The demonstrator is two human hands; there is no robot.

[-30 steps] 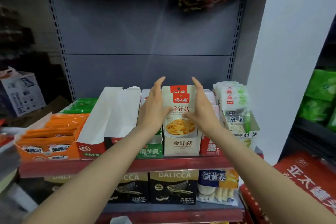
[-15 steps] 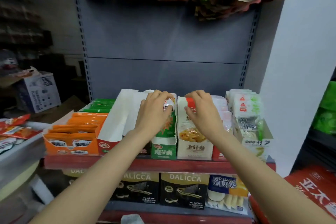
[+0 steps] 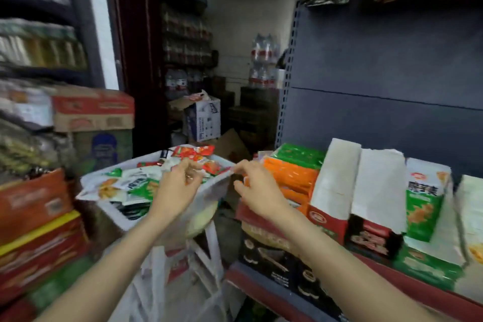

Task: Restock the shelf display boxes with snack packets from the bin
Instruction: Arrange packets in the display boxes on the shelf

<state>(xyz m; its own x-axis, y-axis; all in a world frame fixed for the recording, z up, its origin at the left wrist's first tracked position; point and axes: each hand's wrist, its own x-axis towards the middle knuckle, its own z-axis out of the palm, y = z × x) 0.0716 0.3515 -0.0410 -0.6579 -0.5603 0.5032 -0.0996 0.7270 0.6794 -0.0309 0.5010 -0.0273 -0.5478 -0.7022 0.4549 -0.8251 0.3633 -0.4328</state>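
Observation:
A white plastic bin (image 3: 209,197) stands left of the shelf, piled with snack packets: red ones (image 3: 198,155) at the back, green and white ones (image 3: 136,187) in front. My left hand (image 3: 180,184) hovers over the bin's right part with fingers loosely curled, holding nothing that I can see. My right hand (image 3: 258,189) is just right of the bin's rim, fingers relaxed and pointing at the bin, empty. On the shelf to the right stand the display boxes: an orange one (image 3: 290,178), a red one with raised white flaps (image 3: 337,191) and a green one (image 3: 423,206).
Stacked red and orange cartons (image 3: 36,222) stand at the left. A white frame (image 3: 209,251) holds the bin up. The red shelf edge (image 3: 407,285) runs along the right, with dark boxes (image 3: 271,251) beneath. More cartons and bottles fill the back corner.
Both hands have left the display boxes and swung left to the bin. The view has turned left with them, and the picture is blurred by the motion.

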